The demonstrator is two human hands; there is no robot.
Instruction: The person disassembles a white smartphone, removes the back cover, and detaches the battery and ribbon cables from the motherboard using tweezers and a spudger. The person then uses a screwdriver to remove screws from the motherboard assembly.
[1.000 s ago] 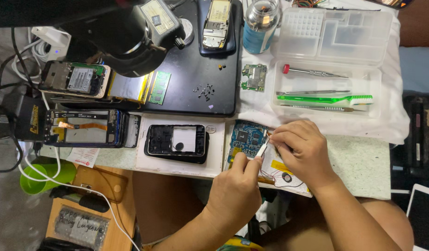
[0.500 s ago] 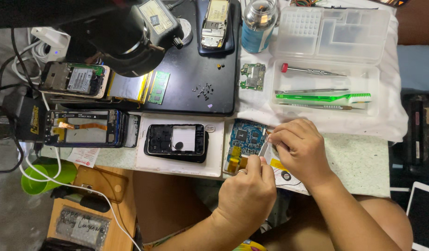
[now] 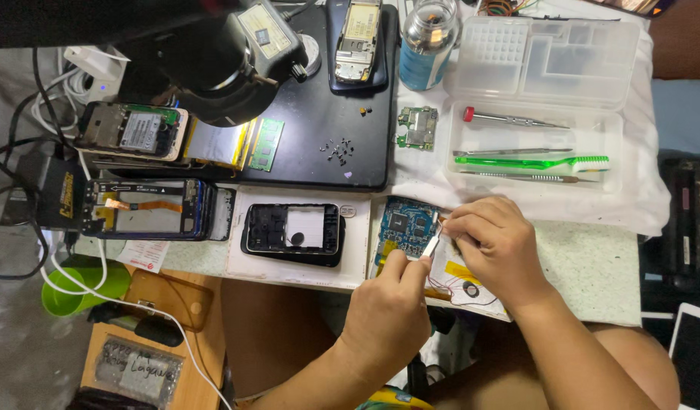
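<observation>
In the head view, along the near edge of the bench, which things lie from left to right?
Opened blue phone → black phone → blue circuit board → left hand → right hand.

Both hands (image 3: 449,266) close together, fingers pinched

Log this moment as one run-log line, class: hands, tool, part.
left hand: holds tweezers | right hand: steadies blue board | tweezers tip: on board | black phone shell: beside, untouched
</observation>
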